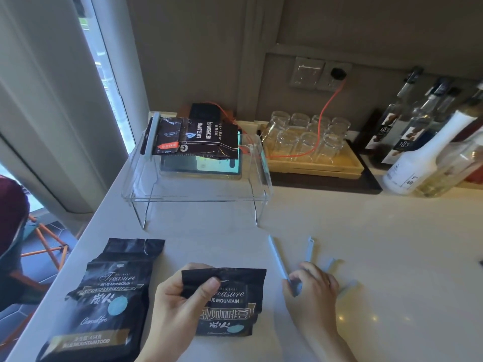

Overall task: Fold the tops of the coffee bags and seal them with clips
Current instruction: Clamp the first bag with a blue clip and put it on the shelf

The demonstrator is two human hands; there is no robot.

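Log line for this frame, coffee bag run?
left hand pinches folded top of middle coffee bag | right hand grips long clip on counter | left bag unfolded, unclipped

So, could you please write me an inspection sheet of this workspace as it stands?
Surface: pale counter.
Job's things: folded coffee bag; unfolded coffee bag to its left; clipped coffee bag on the acrylic stand; clips.
Clutter: glasses in a wooden tray, bottles.
Hands: left hand pinches the folded top; right hand grips a long clip.
Cables: orange cable to a wall socket.
Surroundings: window, a person at left.
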